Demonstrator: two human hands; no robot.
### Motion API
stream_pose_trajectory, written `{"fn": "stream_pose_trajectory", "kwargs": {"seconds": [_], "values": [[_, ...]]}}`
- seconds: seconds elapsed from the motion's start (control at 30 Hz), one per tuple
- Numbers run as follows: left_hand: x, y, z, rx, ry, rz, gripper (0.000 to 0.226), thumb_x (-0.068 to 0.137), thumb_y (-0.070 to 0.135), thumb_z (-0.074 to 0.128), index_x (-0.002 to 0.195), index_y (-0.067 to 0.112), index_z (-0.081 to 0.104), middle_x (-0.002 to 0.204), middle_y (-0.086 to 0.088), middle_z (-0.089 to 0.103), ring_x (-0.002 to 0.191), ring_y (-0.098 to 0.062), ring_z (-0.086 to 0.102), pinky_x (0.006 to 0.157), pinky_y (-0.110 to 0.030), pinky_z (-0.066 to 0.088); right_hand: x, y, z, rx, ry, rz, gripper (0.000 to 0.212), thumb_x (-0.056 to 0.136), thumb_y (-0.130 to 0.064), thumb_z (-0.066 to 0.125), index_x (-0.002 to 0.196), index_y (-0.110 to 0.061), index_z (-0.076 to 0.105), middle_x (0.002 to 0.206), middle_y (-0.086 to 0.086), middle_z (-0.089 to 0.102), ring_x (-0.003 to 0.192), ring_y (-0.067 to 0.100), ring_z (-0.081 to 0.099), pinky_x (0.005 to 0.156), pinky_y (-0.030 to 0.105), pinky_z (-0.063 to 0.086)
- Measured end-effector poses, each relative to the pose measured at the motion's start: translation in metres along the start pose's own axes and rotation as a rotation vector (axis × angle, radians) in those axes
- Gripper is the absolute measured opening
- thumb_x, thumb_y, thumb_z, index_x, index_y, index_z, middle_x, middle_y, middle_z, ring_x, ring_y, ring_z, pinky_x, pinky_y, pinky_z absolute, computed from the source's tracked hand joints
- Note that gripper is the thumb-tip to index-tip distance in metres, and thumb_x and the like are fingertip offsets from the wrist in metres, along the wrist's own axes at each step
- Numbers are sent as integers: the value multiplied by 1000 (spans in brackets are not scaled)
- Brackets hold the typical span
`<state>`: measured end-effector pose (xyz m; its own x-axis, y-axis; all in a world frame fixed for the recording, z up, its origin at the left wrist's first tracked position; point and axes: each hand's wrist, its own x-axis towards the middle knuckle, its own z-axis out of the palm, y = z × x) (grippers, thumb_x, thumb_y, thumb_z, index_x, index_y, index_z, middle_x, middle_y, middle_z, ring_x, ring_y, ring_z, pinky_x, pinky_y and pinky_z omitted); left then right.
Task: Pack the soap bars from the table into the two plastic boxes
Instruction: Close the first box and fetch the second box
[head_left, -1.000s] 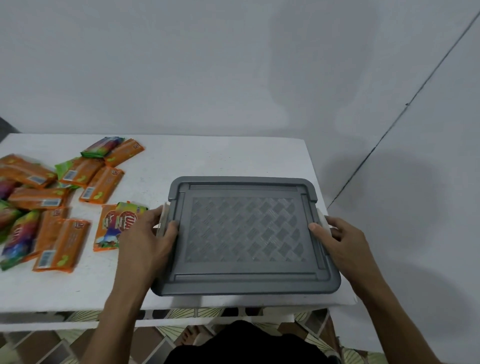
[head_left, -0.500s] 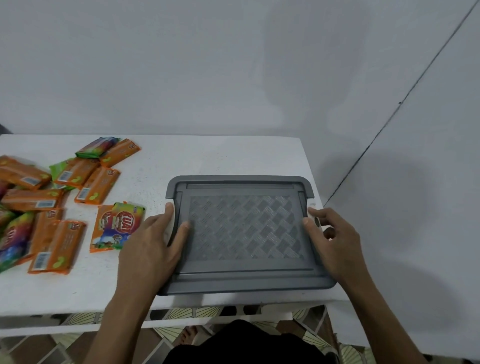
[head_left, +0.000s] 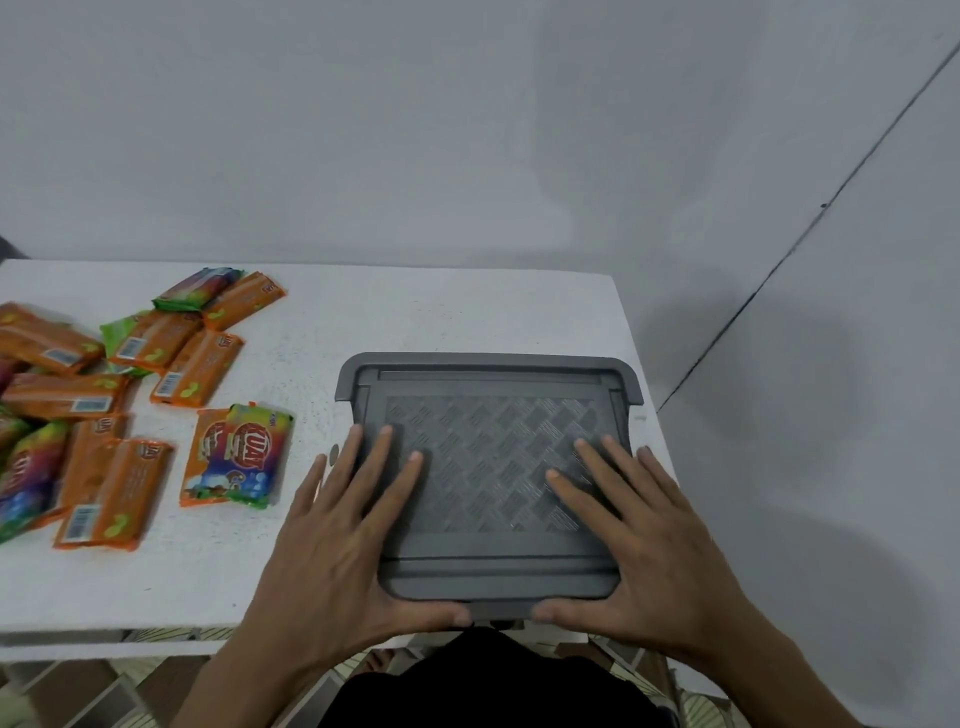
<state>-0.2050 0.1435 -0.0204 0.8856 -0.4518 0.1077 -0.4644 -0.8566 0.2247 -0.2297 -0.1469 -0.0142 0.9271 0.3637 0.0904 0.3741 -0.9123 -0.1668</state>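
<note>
A plastic box with a grey patterned lid (head_left: 488, 415) sits at the right end of the white table (head_left: 415, 317). My left hand (head_left: 353, 530) lies flat on the lid's left part, fingers spread, thumb along the front edge. My right hand (head_left: 639, 535) lies flat on the lid's right part in the same way. Neither hand holds anything. Several soap bars in orange and multicoloured wrappers (head_left: 124, 384) are scattered on the table's left side. The nearest soap bar (head_left: 236, 454) lies just left of my left hand. Only one box is visible.
The table's right edge (head_left: 644, 415) runs just beside the box, with a grey wall beyond and a wall behind. The front edge of the table is under my wrists. Patterned floor shows below the table.
Both hands have left the box's side latches and moved onto the top of the lid, now lying flat with fingers spread. The box has not shifted on the table.
</note>
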Motion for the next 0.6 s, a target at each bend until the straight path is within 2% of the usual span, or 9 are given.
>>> {"fn": "stream_pose_trajectory", "kwargs": {"seconds": [0.13, 0.23, 0.3, 0.43, 0.5, 0.6], "values": [[13, -6, 0, 17, -1, 21, 116, 62, 97, 42, 149, 21, 38, 159, -6, 27, 149, -25, 17, 116, -50, 16, 12, 8, 3, -12, -1, -24, 101, 69, -93, 40, 149, -32, 37, 159, 7, 29, 148, 26, 24, 115, 49, 19], [33, -12, 0, 35, 0, 18, 117, 61, 99, 38, 148, 21, 38, 158, -6, 26, 149, -22, 19, 118, -49, 14, 27, 17, 2, -2, 29, -11, 99, 69, -93, 40, 147, -32, 40, 157, 8, 32, 147, 25, 26, 119, 49, 20], [51, -17, 1, 31, -2, 6, 118, 61, 100, 35, 149, 22, 37, 159, -6, 25, 148, -19, 18, 120, -50, 13, 41, 26, 1, -12, 32, 2, 99, 70, -93, 39, 146, -31, 42, 156, 8, 34, 146, 26, 28, 119, 50, 21], [92, -29, 0, 45, -27, -1, 122, 59, 103, 24, 152, 25, 30, 160, -4, 19, 149, -16, 13, 120, -46, 5, 73, 46, 0, -43, 25, 35, 98, 70, -94, 33, 146, -32, 43, 155, 8, 37, 143, 28, 33, 117, 48, 14], [114, -33, -2, 38, -37, -16, 125, 55, 104, 17, 153, 27, 24, 162, -1, 12, 150, -14, 7, 121, -42, -1, 91, 59, -2, -39, 10, 54, 99, 69, -95, 32, 147, -35, 39, 157, 6, 33, 145, 27, 29, 118, 44, 9], [147, -38, -2, 36, -47, -45, 127, 51, 104, 14, 154, 30, 19, 163, 1, 7, 150, -13, 3, 122, -43, -2, 120, 82, -4, -35, -6, 54, 100, 67, -96, 34, 148, -37, 36, 158, 3, 30, 146, 25, 27, 120, 43, 11]]}}
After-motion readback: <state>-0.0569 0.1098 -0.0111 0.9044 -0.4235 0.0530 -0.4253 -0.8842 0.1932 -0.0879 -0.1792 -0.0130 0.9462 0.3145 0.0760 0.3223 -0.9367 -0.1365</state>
